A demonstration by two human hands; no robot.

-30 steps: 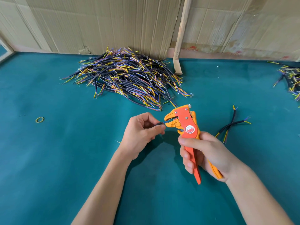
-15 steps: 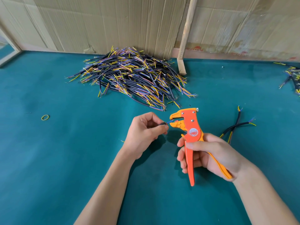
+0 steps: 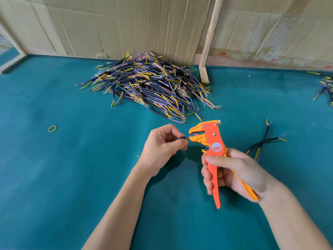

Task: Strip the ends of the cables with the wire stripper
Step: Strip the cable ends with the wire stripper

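Cable (image 3: pixel 182 138) pinched in left hand (image 3: pixel 162 147), tip inside wire stripper (image 3: pixel 212 148) (gripped by right hand (image 3: pixel 237 172)).

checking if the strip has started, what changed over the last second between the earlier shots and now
Little changed. The right hand tipped the wire stripper more upright, its lower handle swinging in under the head. The left hand still pinches the cable, whose blue core still reaches into the stripper's mouth. The handles stay spread, so no squeeze shows yet. The cable pile, loose cables and rubber band kept their places.
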